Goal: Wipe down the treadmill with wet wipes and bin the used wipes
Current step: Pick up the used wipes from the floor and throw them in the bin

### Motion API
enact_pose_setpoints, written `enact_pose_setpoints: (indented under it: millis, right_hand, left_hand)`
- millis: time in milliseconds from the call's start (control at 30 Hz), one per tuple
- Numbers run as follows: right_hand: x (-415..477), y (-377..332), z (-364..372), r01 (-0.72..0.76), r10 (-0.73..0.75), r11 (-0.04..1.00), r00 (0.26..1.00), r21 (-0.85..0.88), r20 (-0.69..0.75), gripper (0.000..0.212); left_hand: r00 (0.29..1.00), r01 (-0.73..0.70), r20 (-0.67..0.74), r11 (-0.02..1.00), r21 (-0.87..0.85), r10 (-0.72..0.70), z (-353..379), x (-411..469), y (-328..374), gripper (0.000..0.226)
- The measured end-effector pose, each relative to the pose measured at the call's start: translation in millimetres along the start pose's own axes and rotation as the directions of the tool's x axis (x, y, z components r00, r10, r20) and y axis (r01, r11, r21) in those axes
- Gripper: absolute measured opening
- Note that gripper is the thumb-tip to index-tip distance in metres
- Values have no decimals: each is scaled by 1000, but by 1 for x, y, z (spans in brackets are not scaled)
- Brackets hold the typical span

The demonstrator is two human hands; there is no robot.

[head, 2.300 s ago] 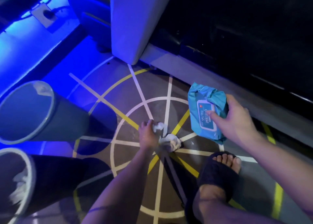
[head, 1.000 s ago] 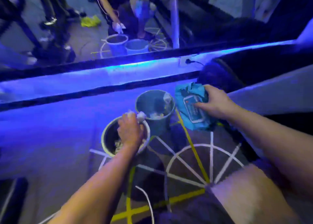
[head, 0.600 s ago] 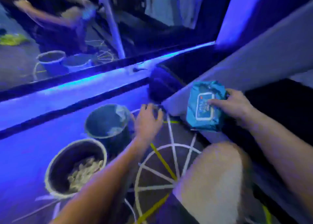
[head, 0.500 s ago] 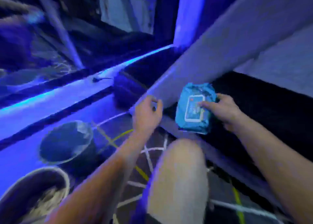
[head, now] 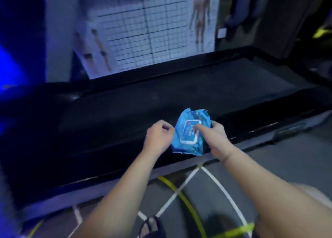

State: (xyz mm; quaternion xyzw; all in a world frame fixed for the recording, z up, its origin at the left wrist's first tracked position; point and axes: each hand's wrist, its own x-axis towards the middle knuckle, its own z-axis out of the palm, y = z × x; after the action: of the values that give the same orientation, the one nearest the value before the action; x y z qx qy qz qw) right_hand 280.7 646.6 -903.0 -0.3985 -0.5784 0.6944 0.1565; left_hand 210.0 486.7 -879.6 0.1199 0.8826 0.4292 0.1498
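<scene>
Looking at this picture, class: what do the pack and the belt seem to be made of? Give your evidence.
Pack: probably thin blue plastic film, glossy; it crumples and creases in the right hand. Belt: likely matt black rubber; flat, dull, no shine.

Dim indoors, tinted blue-violet throughout. Strongest glow at the far left, a saturated blue patch spilling over the wall [head: 57,31]. Brightest on the anatomy poster [head: 152,31], yet smeared by motion blur. Nearly black across the treadmill belt [head: 161,97], with surface detail lost in shadow. Softly and evenly lit on the blue wipes pack [head: 190,131], with unreadable label print. Bowed by wide-angle distortion toward the edges, with streaked floor lines [head: 179,189].
</scene>
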Motion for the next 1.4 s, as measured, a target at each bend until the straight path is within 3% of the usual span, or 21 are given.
enact_pose_setpoints:
  millis: [67,167,300,433,567,733,867,1033,1167,1267,1400]
  right_hand:
    - [30,5,-1,-20,31,992,996,122,-89,31]
    - [66,6,-4,-50,70,982,992,181,-106,31]
    - [93,-13,-35,-140,184,962,968,234,-174,44]
    - [73,-66,-73,-194,318,875,921,443,-225,43]
    - [25,-152,-116,-201,406,800,875,565,-264,37]
    - [-44,-305,-196,-179,378,862,850,475,-366,37]
    - [-86,-427,-262,-94,337,868,832,487,-441,33]
    - [-111,-576,-319,118,149,896,829,429,-539,31]
    - [-109,-681,-320,254,-20,899,839,358,-544,35]
    - [-101,-741,-277,268,-146,915,916,300,-373,31]
    - [-93,-786,-167,292,-267,929,955,229,-132,41]
  left_hand:
    - [998,13,-55,1000,-16,-14,26,29,11,11]
    - [988,14,-156,999,-35,-19,57,75,39,12]
    - [997,70,-39,997,32,-68,88,107,85,8]
    - [994,-102,38,990,-96,106,87,91,152,11]
    - [993,-61,88,989,-137,73,76,62,259,14]
    - [978,-66,196,997,-49,74,35,-3,413,12]
    - [953,-198,227,980,-33,200,5,-34,534,12]
    - [881,-395,249,915,-78,402,-25,-65,659,13]
    - [902,-386,110,893,-230,418,-73,-75,736,12]
    - [949,-314,-149,885,-343,279,-133,-46,770,15]
    - [919,-240,-385,899,-368,87,-249,0,762,15]
